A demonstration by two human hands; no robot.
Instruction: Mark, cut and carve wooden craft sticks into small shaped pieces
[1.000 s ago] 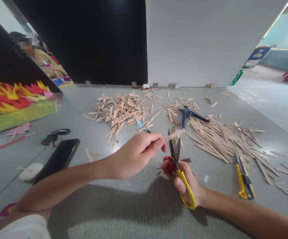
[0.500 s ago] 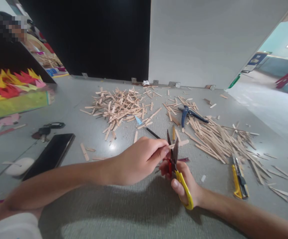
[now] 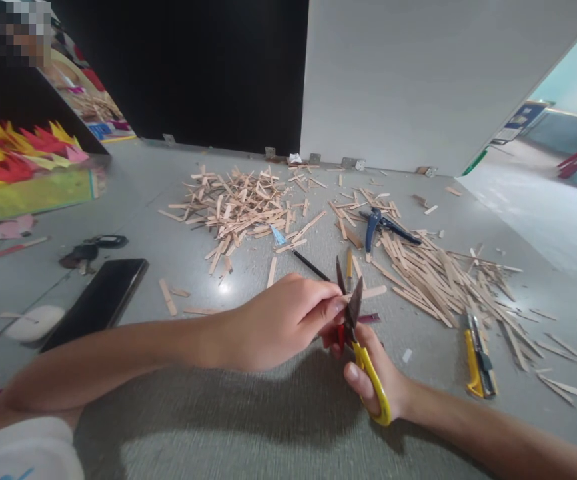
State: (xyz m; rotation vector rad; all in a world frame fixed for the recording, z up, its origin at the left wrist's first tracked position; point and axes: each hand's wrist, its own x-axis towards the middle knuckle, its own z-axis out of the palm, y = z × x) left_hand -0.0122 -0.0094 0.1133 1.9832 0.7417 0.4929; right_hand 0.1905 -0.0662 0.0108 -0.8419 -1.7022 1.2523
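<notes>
Between thumb and fingers, my left hand (image 3: 278, 327) pinches a flat wooden craft stick (image 3: 375, 292) that points right. My right hand (image 3: 388, 380) is closed on scissors (image 3: 355, 305) with a yellow and a red handle loop. The scissor blades stand apart, tips away from me, and the stick crosses between them. Just beyond my hands lie a black pen-like rod (image 3: 311, 265) and a thin yellow-brown tool (image 3: 349, 267), both partly hidden. Some fingers of my right hand are hidden behind the left hand and the scissors.
A heap of short stick pieces (image 3: 241, 203) lies behind my hands, and longer sticks (image 3: 423, 277) spread to the right. Nearby are a blue cutter tool (image 3: 374, 227) and a yellow box cutter (image 3: 479, 363). Left are a phone (image 3: 101, 300), keys (image 3: 81, 257) and a white mouse-shaped object (image 3: 36, 325).
The camera view has shifted slightly. My hands, the stick and the scissors appear a little farther right; the stick still lies between the parted blades.
</notes>
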